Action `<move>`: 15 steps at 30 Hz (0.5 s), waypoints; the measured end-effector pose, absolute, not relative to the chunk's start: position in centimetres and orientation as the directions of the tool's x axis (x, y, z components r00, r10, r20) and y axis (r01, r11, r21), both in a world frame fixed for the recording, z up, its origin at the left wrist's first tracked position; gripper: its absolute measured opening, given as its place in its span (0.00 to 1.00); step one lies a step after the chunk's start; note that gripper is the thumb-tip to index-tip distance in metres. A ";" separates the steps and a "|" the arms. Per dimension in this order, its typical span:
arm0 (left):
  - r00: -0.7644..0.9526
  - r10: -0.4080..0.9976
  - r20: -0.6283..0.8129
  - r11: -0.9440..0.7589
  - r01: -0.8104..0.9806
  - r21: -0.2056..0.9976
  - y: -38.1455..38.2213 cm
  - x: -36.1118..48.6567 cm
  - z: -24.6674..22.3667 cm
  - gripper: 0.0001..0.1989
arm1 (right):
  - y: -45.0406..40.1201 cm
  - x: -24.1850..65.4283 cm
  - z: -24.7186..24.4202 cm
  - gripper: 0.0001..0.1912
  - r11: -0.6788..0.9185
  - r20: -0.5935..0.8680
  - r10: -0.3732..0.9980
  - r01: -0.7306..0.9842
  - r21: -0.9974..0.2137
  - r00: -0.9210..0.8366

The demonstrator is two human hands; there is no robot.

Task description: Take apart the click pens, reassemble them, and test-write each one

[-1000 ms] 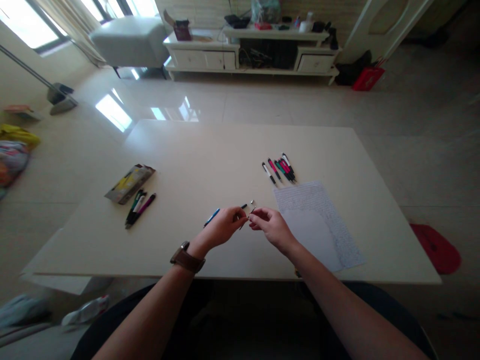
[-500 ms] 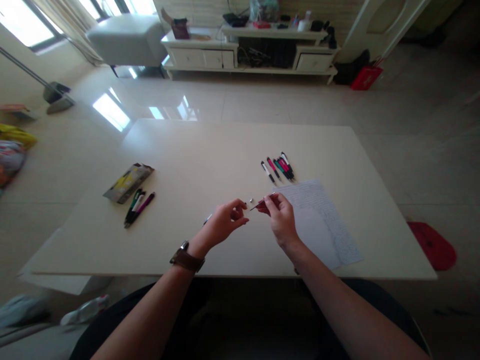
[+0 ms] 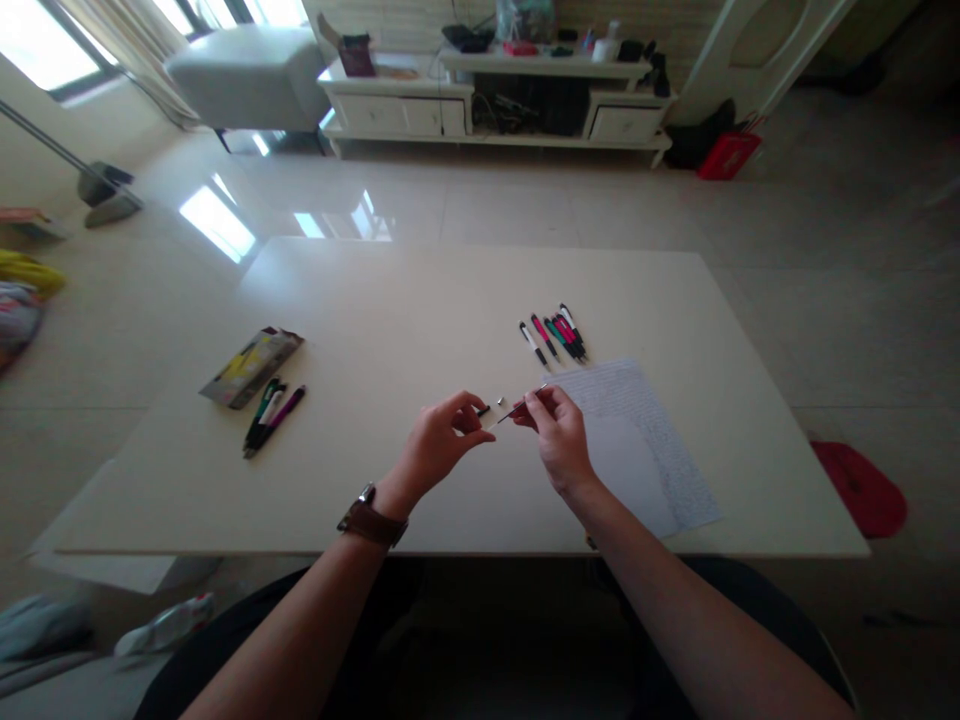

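Note:
My right hand [image 3: 559, 430] pinches a thin dark pen refill [image 3: 511, 411], its tip slanting down to the left. Opposite it, my left hand [image 3: 442, 435], with a brown-strapped watch [image 3: 371, 517] on the wrist, curls its fingers around a small black pen part [image 3: 484, 411]. Most of that part is hidden by the fingers, and the thumb stretches toward the refill tip. Between the hands a small silvery pen piece [image 3: 501, 401] lies on the white table [image 3: 405, 310].
Several pens [image 3: 559, 335] lie in a group beyond a sheet of paper with writing [image 3: 630, 440], which is partly under my right forearm. On the left are more pens [image 3: 274, 418] beside an open carton [image 3: 253, 368]. A TV cabinet [image 3: 397, 112] stands across the floor.
My left fingers have closed in more, and more of the black pen part shows at their tips. The bluish bit behind my left hand no longer shows. My right hand barely moved.

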State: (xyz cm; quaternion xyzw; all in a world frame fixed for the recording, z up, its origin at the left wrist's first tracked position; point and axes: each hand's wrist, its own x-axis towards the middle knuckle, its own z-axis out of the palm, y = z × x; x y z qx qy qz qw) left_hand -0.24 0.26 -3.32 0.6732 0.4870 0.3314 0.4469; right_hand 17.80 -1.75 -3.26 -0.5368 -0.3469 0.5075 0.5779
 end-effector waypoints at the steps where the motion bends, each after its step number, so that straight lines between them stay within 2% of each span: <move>1: 0.298 0.955 0.014 -0.125 0.356 0.926 0.3 -0.2 -3.3 0.19 | -1.8 17.8 -3.2 0.13 -0.091 -0.144 0.959 -0.216 -0.972 0.244; 7: 0.312 0.950 0.007 -0.120 0.345 0.931 0.2 -0.1 -3.3 0.19 | -1.8 17.6 -3.2 0.12 -0.104 -0.165 0.956 -0.246 -0.964 0.242; 15: 0.302 0.951 0.067 -0.184 0.377 0.908 0.1 -0.1 -3.2 0.17 | -1.8 17.5 -3.3 0.12 -0.132 -0.205 0.949 -0.289 -0.948 0.241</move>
